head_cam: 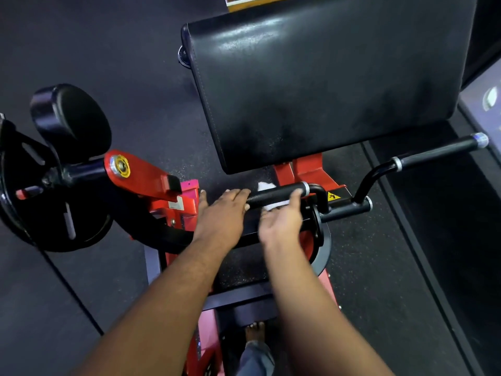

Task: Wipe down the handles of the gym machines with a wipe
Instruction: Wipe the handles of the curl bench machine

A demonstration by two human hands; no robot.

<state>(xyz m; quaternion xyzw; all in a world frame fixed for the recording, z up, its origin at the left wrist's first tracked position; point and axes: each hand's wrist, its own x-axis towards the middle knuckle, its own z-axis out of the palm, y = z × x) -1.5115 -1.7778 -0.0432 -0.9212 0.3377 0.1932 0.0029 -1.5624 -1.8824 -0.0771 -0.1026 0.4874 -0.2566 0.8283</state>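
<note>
Now right hand point(280, 221) holds wipe point(273, 196) round handle point(276, 195) (left hand point(222, 213) w/ fingers on it).

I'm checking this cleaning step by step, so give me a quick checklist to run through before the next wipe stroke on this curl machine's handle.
1. Wipe on the near handle: ok, white wipe shows above and below the grip.
2. Right hand holding the wipe: ok, fingers curl over the bar with the wipe beneath.
3. Left hand steadying: ok, it rests flat over the handle's left end.
4. Whole grip length covered: cannot tell, the hands hide part of it.
5. Far handle wiped: cannot tell; no wipe or hand on it now.
6. Warning sticker area free of fingers: ok.
</note>
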